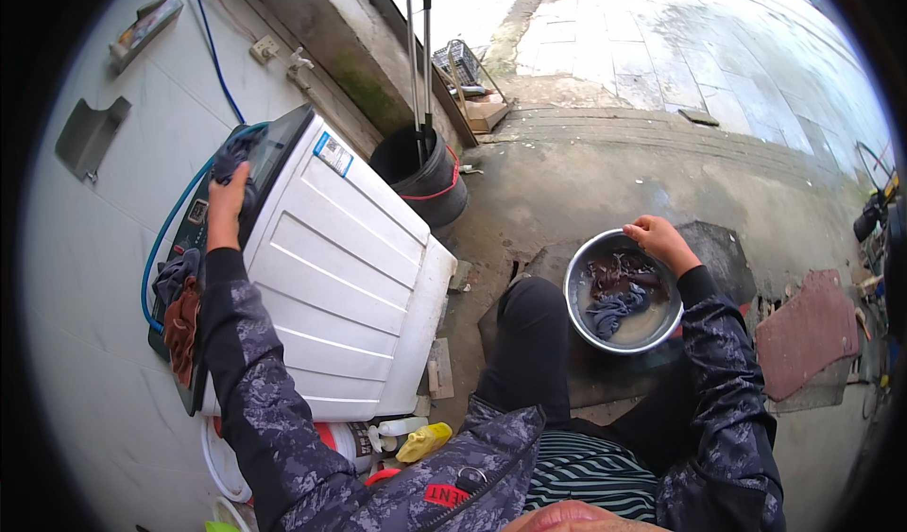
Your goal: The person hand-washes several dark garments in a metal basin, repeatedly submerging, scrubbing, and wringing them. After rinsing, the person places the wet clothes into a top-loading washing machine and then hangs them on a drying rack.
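My left hand (228, 202) grips a dark bundled cloth (234, 158) over the top of a white washing machine (340, 270). Nearer to me, a grey cloth (177, 275) and a brown cloth (183, 330) lie on the machine's dark top, the brown one hanging over its edge. On the right, my right hand (641, 233) pinches the rim of a round metal basin (575, 319). Cloudy water fills part of the basin, with a blue-grey cloth (615, 311) and a dark brown cloth (623, 277) in it.
Behind the machine, a black bucket (436, 192) holds long-handled tools (418, 57). A yellow bottle (424, 442) and white containers stand near the machine's lower side. A reddish mat (808, 333) lies right of the basin. A blue hose (173, 227) runs along the machine's wall side.
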A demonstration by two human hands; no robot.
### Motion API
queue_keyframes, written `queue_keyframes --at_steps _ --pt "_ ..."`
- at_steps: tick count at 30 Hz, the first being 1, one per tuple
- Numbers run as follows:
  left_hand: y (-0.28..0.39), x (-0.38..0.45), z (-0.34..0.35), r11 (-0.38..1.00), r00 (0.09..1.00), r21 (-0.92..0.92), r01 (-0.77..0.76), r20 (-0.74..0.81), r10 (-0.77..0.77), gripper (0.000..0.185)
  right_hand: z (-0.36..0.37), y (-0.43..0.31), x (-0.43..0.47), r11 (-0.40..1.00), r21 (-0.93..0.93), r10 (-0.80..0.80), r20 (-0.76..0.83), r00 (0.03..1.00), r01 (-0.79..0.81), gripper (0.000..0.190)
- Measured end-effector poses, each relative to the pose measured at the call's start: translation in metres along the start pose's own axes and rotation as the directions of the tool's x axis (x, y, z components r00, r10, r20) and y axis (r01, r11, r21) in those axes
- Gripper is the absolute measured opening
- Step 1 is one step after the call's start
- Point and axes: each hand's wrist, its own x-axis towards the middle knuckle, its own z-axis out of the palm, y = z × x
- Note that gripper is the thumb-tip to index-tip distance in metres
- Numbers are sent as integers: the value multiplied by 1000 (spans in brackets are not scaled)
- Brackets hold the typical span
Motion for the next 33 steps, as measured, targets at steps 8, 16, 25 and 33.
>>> queue_keyframes --at_steps 8,16,25,33 --pt "-7 25 -26 910 966 327 255 -126 -226 121 5 31 2 959 -279 -10 114 993 42 44" --pt "149 -83 83 719 724 229 -656 -80 685 65 42 165 10 801 -599 86 77 993 -23 34" --pt "224 -341 348 801 412 -408 -438 701 582 43 163 242 -31 779 -590 444 282 851 -210 64" --pt "189 -409 432 838 0 -297 -457 942 334 45 234 260 -29 819 -479 462 224 858 -316 81"
